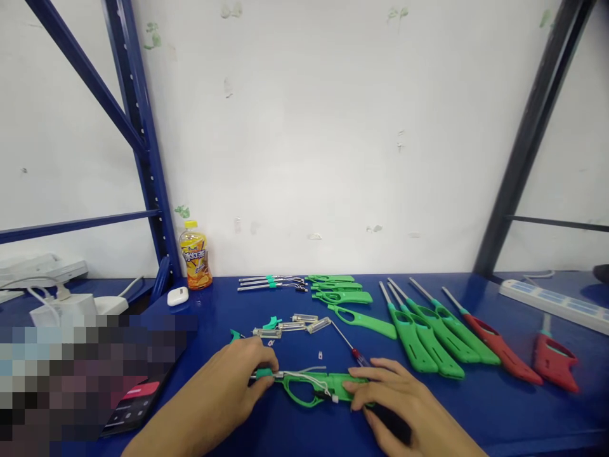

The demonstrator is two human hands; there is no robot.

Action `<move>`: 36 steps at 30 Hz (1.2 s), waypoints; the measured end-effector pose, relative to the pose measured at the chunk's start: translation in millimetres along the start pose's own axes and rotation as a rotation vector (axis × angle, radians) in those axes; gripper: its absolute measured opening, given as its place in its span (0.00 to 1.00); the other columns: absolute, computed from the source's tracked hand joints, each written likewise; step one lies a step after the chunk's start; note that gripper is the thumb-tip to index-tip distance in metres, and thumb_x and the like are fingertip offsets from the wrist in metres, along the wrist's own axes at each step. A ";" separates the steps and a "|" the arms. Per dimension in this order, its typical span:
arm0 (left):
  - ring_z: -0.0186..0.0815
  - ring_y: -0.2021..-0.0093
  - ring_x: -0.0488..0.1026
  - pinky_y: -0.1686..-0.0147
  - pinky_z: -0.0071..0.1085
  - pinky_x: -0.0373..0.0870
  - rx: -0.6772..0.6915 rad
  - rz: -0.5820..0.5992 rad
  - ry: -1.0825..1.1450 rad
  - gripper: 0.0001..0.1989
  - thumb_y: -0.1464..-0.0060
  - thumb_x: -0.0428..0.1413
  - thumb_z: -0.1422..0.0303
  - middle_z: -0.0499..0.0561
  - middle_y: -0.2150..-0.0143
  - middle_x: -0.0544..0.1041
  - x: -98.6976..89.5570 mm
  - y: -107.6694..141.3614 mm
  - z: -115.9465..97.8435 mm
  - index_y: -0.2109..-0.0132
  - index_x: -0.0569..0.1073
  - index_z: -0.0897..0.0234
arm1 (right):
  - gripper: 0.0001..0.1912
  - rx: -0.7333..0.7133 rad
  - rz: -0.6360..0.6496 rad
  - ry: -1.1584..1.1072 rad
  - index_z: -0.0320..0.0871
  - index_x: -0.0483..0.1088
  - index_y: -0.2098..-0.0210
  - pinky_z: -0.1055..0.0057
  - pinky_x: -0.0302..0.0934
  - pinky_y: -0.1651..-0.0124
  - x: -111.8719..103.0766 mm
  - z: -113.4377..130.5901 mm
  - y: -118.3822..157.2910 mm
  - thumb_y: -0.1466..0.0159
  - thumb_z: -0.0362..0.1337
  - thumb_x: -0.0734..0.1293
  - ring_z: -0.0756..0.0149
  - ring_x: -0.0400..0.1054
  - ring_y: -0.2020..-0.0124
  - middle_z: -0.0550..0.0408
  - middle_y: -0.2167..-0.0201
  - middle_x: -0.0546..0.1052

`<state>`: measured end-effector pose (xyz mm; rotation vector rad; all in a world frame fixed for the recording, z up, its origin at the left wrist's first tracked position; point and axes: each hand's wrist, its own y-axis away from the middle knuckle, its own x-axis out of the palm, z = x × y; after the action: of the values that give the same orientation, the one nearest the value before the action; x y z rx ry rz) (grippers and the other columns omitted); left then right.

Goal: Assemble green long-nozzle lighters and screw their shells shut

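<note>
My left hand (240,381) is closed round a metal lighter tube with a teal collar (264,373), at the left end of a green lighter shell (340,384). White wires (309,379) run from the tube over the shell's trigger loop to a small black part (324,395). My right hand (397,403) rests its fingertips on the shell's right end, and a black handle (390,424) is held under its palm. A red-handled screwdriver (359,357) lies just beyond the right fingers. Clear fuel tanks (291,326) and teal triggers (273,322) lie beyond the left hand.
Green shell halves (342,296) and metal tubes (271,283) lie at the back. Green lighters (413,336) and red lighters (504,349) are on the right, near a power strip (556,304). A drink bottle (195,257) and white case (177,296) stand back left.
</note>
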<state>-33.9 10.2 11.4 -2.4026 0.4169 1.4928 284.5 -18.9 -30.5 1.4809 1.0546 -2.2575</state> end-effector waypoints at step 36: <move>0.41 0.63 0.77 0.62 0.32 0.68 -0.064 0.062 0.147 0.07 0.45 0.60 0.63 0.49 0.66 0.83 -1.5 -18.8 -4.0 0.67 0.82 0.59 | 0.05 0.069 -0.044 -0.052 0.51 0.77 0.56 0.54 0.60 0.43 6.0 26.1 -24.7 0.28 0.42 0.69 0.58 0.72 0.58 0.58 0.60 0.80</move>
<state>-24.0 26.0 16.0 -2.5823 0.4861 1.3788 249.9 -18.1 -19.1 1.4303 1.0136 -2.3718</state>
